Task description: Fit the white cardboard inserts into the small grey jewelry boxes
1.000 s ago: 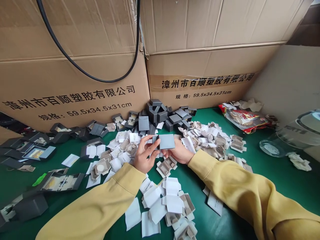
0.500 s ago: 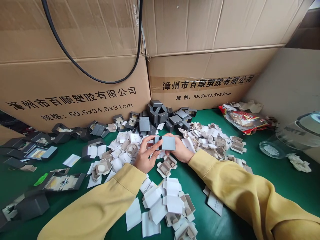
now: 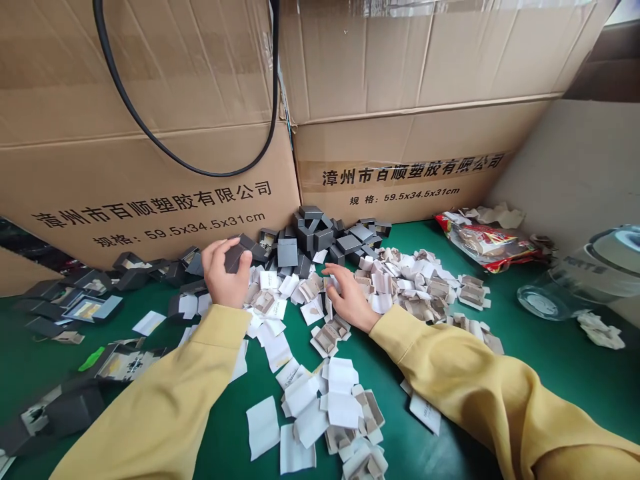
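Two hands, left (image 3: 226,277) half-hiding grey box (image 3: 235,255), right (image 3: 349,297) covering card inserts (image 3: 385,283)

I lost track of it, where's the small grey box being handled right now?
The grey box is in the left hand, left of centre, near the left carton and beside the grey box pile.

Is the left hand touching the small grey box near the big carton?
Touching. The head view shows the left hand with its fingers wrapped around the small grey box, no gap between them.

Grey box (image 3: 235,255), yellow sleeves (image 3: 440,353), green table (image 3: 550,360), brown cartons (image 3: 150,193)
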A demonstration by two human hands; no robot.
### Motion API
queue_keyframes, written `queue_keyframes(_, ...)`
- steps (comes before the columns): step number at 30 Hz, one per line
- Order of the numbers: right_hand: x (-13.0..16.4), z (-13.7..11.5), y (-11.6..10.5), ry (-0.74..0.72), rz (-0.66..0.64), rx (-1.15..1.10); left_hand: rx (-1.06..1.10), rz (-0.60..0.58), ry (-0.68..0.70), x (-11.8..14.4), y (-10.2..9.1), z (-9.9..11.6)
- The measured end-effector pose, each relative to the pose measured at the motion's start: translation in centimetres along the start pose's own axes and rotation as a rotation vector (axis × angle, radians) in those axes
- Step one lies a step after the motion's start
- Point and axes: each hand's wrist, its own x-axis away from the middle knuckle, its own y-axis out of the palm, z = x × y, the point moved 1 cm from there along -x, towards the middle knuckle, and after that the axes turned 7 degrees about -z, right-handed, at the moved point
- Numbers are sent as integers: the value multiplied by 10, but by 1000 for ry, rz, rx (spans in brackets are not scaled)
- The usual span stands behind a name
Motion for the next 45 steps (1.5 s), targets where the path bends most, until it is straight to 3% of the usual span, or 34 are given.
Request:
queue_keyframes(1, 0, 0, 1, 4, 5, -6, -32, -90, -57, -4, 0, -8)
queue_keyframes(4, 0, 0, 2, 7, 2, -31, -151, -624, -187, -13, -4, -22)
queue_keyframes(5, 0, 1, 2, 6, -7, -36, -188, -737, -202, -15, -7, -24)
queue_keyframes(9, 0, 3, 2, -12, -45, -60, -265, -948, -161, -29, -26, -32)
queue_keyframes(11, 0, 3, 1, -21, -39, -77, -293, -891, -208, -36, -35, -44)
queue_keyframes(14, 0, 1, 0, -23, -29, -87, -427, -615, -285, -41, -43, -68)
queue_keyframes(15, 0, -1, -1, -22, -29, -88, -460, -572, -309, -40, -43, -75)
queue_keyframes(19, 1, -5, -3, -29, -40, -84, -536, -609, -277, -31, -37, -89)
queue_keyframes(27, 1, -4, -2, -60, -71, -97, -681, -506, -207, -19, -37, -81)
queue_keyframes(31, 1, -5, -1, -58, -55, -116, -607, -390, -194, -30, -45, -61)
queue_keyframes(34, 2, -8, -3, -26, -10, -142, -417, -204, -28, -38, -48, -27)
queue_keyframes(36, 3, -11, -6, -14, 40, -179, -249, -178, 125, -31, -41, 0)
queue_keyframes(38, 5, -15, -9, -50, 90, -250, -113, -226, 347, -12, -26, 25)
queue_keyframes(41, 8, -18, -11, -153, 61, -327, 48, -408, 636, 31, 3, 49)
queue_keyframes(43, 8, -18, -10, -202, -42, -293, 151, -512, 715, 57, 19, 52)
queue_keyframes(45, 7, -17, -10, -222, -139, -243, 236, -551, 704, 74, 28, 49)
